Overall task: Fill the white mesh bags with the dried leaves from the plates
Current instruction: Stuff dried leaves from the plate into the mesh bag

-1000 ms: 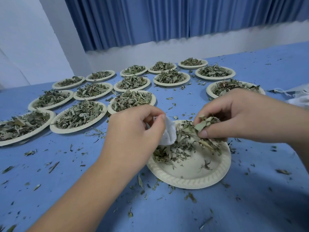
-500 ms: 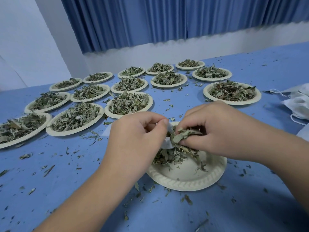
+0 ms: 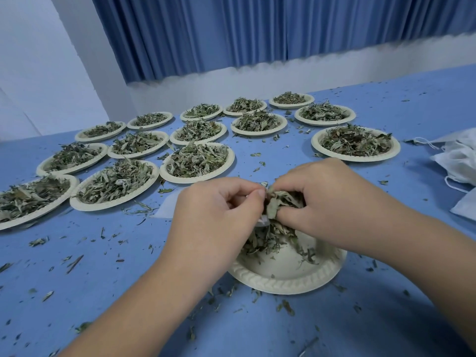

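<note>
1. Closely bunched, the curled fingers [image 3: 257, 194] of the left hand [image 3: 219, 215] pinch a white mesh bag [image 3: 264, 222]. Only a small crumpled sliver of it shows below the thumb.
2. Thumb and fingertips of the right hand [image 3: 324, 202] pinch a clump of dried leaves [image 3: 277, 202], which touches the left fingertips at the bag.
3. Both hands hover over the near plate [image 3: 283, 284], a pale, round paper dish with an embossed rim. Its front half is bare, and more leaves are heaped under the hands.
4. Beyond them, thirteen full plates [image 3: 195, 180] sit in rough rows across the blue table [image 3: 128, 279], each piled with grey-green, curled, brittle-looking leaves.
5. Leaf crumbs [image 3: 74, 264] and stems litter the cloth around every plate.
6. At the right edge, well apart from the hands, lies a heap of spare white bags [image 3: 461, 158] with thin drawstrings trailing.
7. Behind the table a pleated blue curtain [image 3: 257, 29] hangs above a pale wall [image 3: 38, 60].
</note>
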`<act>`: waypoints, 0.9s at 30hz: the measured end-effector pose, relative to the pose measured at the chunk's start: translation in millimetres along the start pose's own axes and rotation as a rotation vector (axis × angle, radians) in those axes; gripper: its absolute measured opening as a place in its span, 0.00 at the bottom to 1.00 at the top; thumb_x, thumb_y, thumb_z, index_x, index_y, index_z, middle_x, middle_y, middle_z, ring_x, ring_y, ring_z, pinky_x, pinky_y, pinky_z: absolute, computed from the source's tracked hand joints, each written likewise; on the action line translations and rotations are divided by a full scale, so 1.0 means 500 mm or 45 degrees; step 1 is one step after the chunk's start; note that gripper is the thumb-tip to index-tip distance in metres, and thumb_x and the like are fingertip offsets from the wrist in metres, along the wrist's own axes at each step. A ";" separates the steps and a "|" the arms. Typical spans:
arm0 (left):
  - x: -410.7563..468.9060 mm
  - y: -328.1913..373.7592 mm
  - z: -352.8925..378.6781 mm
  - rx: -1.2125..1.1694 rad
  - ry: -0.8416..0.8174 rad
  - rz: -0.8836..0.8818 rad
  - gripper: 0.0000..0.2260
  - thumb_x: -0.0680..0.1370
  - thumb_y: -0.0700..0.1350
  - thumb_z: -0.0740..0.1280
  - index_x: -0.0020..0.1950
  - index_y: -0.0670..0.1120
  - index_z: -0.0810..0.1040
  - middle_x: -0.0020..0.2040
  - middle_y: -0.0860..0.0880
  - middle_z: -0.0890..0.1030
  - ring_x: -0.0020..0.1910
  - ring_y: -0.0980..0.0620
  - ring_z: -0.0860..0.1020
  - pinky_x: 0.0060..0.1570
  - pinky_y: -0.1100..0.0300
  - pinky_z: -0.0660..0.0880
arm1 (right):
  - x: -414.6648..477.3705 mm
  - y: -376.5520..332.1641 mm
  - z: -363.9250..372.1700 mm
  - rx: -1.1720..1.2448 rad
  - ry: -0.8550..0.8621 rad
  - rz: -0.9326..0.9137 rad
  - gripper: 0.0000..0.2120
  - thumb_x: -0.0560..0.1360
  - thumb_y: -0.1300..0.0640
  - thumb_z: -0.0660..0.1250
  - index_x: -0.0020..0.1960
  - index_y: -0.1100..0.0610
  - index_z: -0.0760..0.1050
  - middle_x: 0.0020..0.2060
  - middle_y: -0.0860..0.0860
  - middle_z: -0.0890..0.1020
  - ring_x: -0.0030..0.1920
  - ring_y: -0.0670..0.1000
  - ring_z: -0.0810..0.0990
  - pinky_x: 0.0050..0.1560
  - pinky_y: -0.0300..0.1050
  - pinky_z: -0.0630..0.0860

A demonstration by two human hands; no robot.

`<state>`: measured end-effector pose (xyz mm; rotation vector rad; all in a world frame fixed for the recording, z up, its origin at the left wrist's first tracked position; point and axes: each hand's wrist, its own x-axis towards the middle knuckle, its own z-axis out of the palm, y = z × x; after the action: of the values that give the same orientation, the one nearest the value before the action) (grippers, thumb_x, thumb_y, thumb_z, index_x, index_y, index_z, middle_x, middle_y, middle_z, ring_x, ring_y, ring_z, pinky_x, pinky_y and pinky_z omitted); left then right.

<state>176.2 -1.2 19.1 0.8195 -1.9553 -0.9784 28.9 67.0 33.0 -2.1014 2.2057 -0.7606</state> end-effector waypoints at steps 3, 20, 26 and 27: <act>0.001 0.002 -0.001 -0.050 -0.020 -0.009 0.08 0.74 0.43 0.71 0.39 0.55 0.85 0.32 0.47 0.83 0.36 0.44 0.80 0.40 0.47 0.80 | 0.000 0.000 -0.001 0.011 0.083 0.032 0.08 0.70 0.52 0.68 0.35 0.55 0.75 0.24 0.49 0.72 0.31 0.47 0.70 0.33 0.43 0.68; 0.013 -0.009 -0.009 -0.157 0.024 -0.085 0.07 0.75 0.43 0.71 0.38 0.52 0.85 0.27 0.53 0.80 0.26 0.58 0.76 0.33 0.55 0.80 | -0.009 -0.001 -0.011 0.226 0.129 -0.034 0.15 0.67 0.40 0.64 0.43 0.49 0.80 0.29 0.44 0.80 0.34 0.44 0.77 0.34 0.41 0.72; 0.008 -0.004 -0.005 -0.161 0.020 -0.053 0.07 0.75 0.42 0.71 0.38 0.50 0.85 0.27 0.53 0.80 0.25 0.62 0.73 0.29 0.66 0.73 | -0.004 -0.005 0.004 -0.002 0.096 -0.086 0.11 0.73 0.51 0.64 0.37 0.55 0.79 0.29 0.50 0.76 0.35 0.50 0.74 0.38 0.50 0.72; 0.008 -0.005 -0.003 -0.168 0.017 -0.059 0.07 0.75 0.42 0.71 0.38 0.50 0.85 0.28 0.52 0.81 0.27 0.60 0.75 0.31 0.63 0.76 | -0.003 -0.006 0.006 -0.051 0.089 -0.098 0.11 0.74 0.53 0.64 0.37 0.57 0.78 0.30 0.50 0.75 0.36 0.50 0.74 0.39 0.50 0.72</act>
<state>175.8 -6.1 19.0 0.7976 -1.8456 -1.1142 32.7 67.3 30.9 -2.2240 2.2027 -0.8133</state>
